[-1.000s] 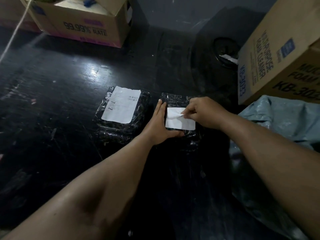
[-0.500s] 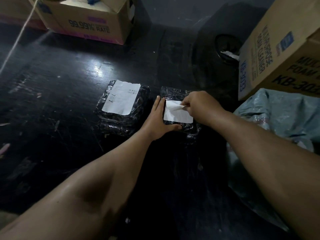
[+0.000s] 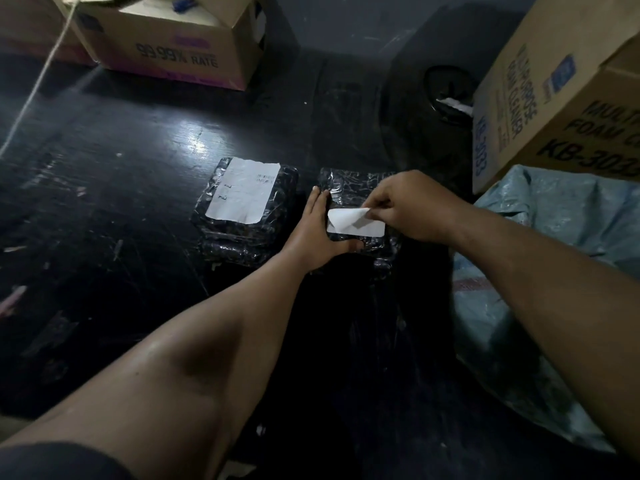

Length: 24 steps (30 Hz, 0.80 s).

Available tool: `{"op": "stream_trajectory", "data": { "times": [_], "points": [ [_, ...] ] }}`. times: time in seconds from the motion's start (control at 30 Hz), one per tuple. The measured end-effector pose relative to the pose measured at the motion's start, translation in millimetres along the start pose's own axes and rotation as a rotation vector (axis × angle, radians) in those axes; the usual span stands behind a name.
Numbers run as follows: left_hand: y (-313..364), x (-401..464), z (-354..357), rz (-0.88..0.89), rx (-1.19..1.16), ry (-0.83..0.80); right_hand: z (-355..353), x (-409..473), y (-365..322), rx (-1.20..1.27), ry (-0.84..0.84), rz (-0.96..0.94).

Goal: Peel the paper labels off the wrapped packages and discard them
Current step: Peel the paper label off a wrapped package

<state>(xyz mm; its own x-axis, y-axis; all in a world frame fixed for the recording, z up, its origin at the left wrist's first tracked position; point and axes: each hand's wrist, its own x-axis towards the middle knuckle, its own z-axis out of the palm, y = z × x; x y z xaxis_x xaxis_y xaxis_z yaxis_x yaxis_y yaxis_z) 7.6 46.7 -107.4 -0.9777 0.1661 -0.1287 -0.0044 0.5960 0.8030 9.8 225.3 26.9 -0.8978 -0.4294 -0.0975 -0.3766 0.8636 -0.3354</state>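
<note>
A: What has changed since a second ago?

B: The label (image 3: pixel 356 224) on the right package (image 3: pixel 349 183) has come up further. Its far edge is now folded back toward the person, pinched in the right hand (image 3: pixel 405 206); before, only a corner was lifted.

A: Start with the big things around. What is there?

B: A dark, scuffed floor (image 3: pixel 138 188) with a glare patch. At the right, a large carton (image 3: pixel 561 95) printed "FOAM CLEANER", and below it a pale blue plastic bag (image 3: pixel 554 230) lying just beside the right forearm. At the far left, an open carton (image 3: pixel 173 39) marked "99.99% RATE", with a string (image 3: pixel 41 81) slanting down past it.

A: And the packages?

B: Two black wrapped packages lie side by side on the floor. The left package (image 3: pixel 242 237) has its full white label (image 3: pixel 244 194) flat on top, untouched.

A: The hands?

B: The left hand (image 3: pixel 317 237) lies open and flat, fingers together along the right package's left edge and thumb across its near edge, pressing it down. The right hand is closed in a pinch on the peeled label edge and hides the package's right side.

A: Anything smaller?

B: Bits of paper (image 3: pixel 14 299) scattered on the floor at the left.
</note>
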Motion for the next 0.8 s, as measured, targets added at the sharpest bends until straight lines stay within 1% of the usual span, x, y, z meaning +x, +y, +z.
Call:
{"op": "stream_trajectory", "data": {
  "times": [0.13, 0.27, 0.43, 0.57, 0.67, 0.8],
  "points": [
    [4, 0, -2, 0.019, 0.033, -0.020, -9, 5, 1, -0.081, 0.135, 0.031],
    [-2, -3, -5, 0.069, 0.063, -0.079, -5, 7, -2, -0.155, 0.189, 0.083],
    [-1, 4, -12, 0.082, 0.101, -0.080, -8, 7, -9, -0.171, 0.156, 0.136],
    [-5, 3, -10, 0.087, 0.055, -0.096, -10, 1, -13, -0.179, 0.093, 0.158],
    [-6, 4, -11, 0.072, 0.048, -0.104, -11, -4, -15, -0.094, 0.061, 0.205],
    [-5, 3, -11, 0.056, 0.027, -0.101, -14, -7, -24, -0.009, 0.062, 0.238]
  ]
}}
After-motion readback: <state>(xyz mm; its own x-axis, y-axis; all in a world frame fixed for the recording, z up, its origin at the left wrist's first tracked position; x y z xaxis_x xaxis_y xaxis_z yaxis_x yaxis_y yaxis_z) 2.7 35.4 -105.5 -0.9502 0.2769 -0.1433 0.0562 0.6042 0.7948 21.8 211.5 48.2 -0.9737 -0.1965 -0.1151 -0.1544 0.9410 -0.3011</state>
